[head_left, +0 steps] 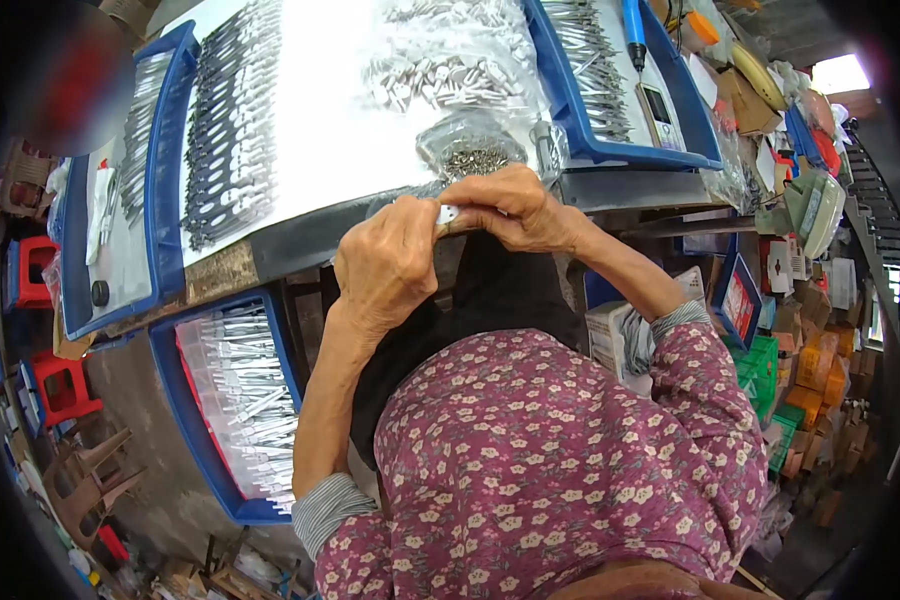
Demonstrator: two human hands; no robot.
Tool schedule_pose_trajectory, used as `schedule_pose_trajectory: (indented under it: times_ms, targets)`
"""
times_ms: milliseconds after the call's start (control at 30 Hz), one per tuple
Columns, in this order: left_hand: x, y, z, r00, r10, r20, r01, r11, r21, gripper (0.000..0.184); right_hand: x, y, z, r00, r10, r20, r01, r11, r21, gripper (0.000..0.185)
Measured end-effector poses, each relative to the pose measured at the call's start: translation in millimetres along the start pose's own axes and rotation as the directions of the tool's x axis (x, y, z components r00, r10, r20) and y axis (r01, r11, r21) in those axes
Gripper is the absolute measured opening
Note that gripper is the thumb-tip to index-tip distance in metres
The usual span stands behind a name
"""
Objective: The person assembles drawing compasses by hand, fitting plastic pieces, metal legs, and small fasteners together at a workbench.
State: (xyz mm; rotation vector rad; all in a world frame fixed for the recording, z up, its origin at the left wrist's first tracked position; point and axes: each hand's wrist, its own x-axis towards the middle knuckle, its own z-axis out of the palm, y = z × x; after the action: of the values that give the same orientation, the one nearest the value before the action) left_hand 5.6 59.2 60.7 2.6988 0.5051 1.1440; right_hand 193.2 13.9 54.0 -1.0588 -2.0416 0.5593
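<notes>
Both hands meet at the table's front edge, around a small white part (448, 214). My left hand (388, 256) is closed, its fingertips on the left side of the part. From the right, my right hand (510, 208) pinches the same part between thumb and fingers. Just beyond the hands lies an open plastic bag of small metal pieces (475, 160). Farther back, small white parts (445, 82) are spread on clear plastic. Rows of dark and silver flat pieces (232, 130) lie to the left on the white tabletop (320, 110).
Blue trays (170, 200) stand at the table's left. Another blue tray (630, 155) at the right holds metal pieces, a blue tool (634, 30) and a phone-like device (658, 112). Below left is a blue bin (185, 400) of silver pieces. Red stools (62, 385) stand farther left.
</notes>
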Motion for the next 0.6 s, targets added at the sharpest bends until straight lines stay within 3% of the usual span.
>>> schedule_pose_trajectory:
  times_ms: [167, 267, 300, 400, 433, 600]
  targets:
    - [-1.3, 4.5, 10.7, 0.989, -0.137, -0.060, 0.134, 0.989, -0.061, 0.008, 8.6, 3.2, -13.7, 0.987, 0.121, 0.110, -0.131, 0.987, 0.089, 0.017]
    - [-4.0, -0.1, 11.5, 0.976, -0.208, -0.062, 0.199, 0.971, -0.134, 0.012, 21.1, 0.3, -38.9, 0.912, 0.388, 0.134, -0.410, 0.869, 0.276, 0.018]
    - [-4.7, -1.1, 11.9, 0.971, -0.232, -0.062, 0.220, 0.963, -0.157, 0.014, 28.5, 2.1, -43.3, 0.883, 0.468, 0.040, -0.469, 0.873, 0.138, 0.013]
    - [-6.1, -2.6, 13.0, 0.950, -0.305, -0.068, 0.290, 0.940, -0.180, 0.014, 35.5, 48.4, -38.5, 0.961, 0.184, -0.209, -0.246, 0.911, -0.330, 0.010]
    - [-6.3, -2.3, 12.5, 0.945, -0.323, -0.056, 0.307, 0.932, -0.192, 0.013, 37.0, 60.5, -34.1, 0.964, 0.134, -0.228, -0.210, 0.914, -0.348, 0.008]
    - [-5.2, -2.1, 9.3, 0.923, -0.383, -0.046, 0.362, 0.900, -0.244, 0.012, 45.8, 79.5, -21.6, 0.961, 0.230, -0.156, -0.276, 0.726, -0.630, 0.007]
